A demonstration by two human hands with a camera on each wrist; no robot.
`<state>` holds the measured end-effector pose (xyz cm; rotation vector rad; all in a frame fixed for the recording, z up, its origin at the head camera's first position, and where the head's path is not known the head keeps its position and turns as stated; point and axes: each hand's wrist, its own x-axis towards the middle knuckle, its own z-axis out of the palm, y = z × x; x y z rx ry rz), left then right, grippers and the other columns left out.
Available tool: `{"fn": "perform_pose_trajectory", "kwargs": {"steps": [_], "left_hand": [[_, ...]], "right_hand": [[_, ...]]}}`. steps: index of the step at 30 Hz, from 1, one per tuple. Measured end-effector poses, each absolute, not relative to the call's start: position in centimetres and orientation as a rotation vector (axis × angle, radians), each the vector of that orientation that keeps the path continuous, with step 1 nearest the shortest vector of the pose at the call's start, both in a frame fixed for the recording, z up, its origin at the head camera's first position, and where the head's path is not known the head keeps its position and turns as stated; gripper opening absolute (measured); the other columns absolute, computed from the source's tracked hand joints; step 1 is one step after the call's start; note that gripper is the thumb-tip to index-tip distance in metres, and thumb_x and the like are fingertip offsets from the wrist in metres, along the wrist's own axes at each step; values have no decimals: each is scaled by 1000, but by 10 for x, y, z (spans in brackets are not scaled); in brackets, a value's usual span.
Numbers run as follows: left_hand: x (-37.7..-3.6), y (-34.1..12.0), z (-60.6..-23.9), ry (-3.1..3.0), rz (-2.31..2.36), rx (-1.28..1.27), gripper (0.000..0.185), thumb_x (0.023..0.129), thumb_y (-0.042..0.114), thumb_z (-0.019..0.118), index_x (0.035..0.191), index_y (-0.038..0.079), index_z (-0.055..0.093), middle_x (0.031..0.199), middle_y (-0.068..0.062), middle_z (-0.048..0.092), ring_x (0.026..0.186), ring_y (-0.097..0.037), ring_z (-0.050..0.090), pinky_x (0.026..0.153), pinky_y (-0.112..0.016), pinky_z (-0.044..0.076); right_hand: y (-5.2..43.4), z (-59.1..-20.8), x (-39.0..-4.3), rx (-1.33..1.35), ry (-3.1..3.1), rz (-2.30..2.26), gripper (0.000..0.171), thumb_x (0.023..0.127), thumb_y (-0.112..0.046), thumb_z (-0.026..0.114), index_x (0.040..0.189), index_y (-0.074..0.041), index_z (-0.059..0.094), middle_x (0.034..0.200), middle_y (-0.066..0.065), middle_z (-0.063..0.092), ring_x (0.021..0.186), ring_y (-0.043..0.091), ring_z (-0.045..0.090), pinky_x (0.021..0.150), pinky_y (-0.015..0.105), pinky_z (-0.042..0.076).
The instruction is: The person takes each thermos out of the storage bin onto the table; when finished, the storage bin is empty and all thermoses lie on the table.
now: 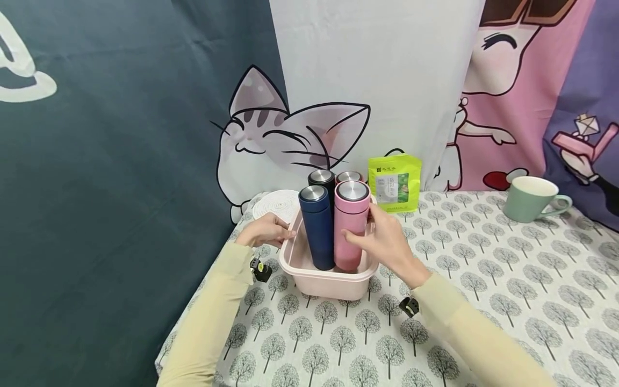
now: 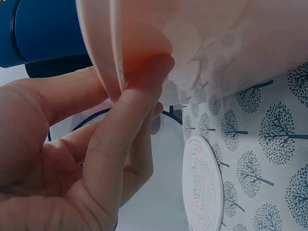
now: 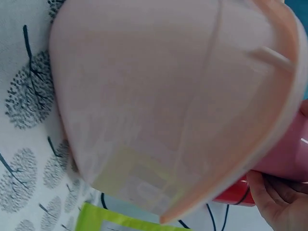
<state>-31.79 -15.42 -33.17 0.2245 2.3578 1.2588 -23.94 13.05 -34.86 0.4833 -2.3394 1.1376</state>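
Note:
A pale pink plastic basin [image 1: 329, 285] stands on the patterned tablecloth with several thermos bottles upright inside it. My left hand [image 1: 266, 230] pinches the basin's left rim, thumb inside and fingers beneath, as the left wrist view shows. In my right hand [image 1: 387, 242] is the pink thermos [image 1: 352, 226], gripped around its side at the basin's front right. Beside it leans a navy blue thermos [image 1: 316, 228]. Behind these are a black thermos [image 1: 322, 177] and a red thermos [image 3: 236, 192], both mostly hidden in the head view.
A bright green pouch [image 1: 394, 183] stands behind the basin to the right. Farther right is a green mug [image 1: 530, 200]. A round white woven mat [image 1: 276, 204] lies behind my left hand. Printed cartoon curtains [image 1: 387, 70] hang along the table's back edge.

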Motion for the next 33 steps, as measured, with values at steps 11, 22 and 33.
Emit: {"fn": "perform_pose_trajectory", "kwargs": {"steps": [11,22,33], "left_hand": [[-322,-152,-331,2366,1273,258,32,94,9,65,114,-14,62,102,-24,70,78,-20,71,82,-37,62],[-323,-154,-329,2338,1292,228,35,94,10,64,120,-14,60,111,-26,68,82,-21,71,85,-37,62],[-322,-156,-334,2336,1290,207,35,94,10,65,120,-13,60,110,-26,69,81,-20,71,83,-37,62]], "right_hand": [[140,-321,-235,576,-2194,1085,53,74,-20,85,119,-6,61,103,7,70,90,19,67,76,34,58],[145,-303,-233,622,-2045,1063,56,70,-16,87,118,-4,62,108,9,72,94,25,69,82,39,59],[152,-301,-230,555,-2009,1056,55,69,-14,88,117,-2,62,109,10,73,93,26,71,82,31,59]]}}
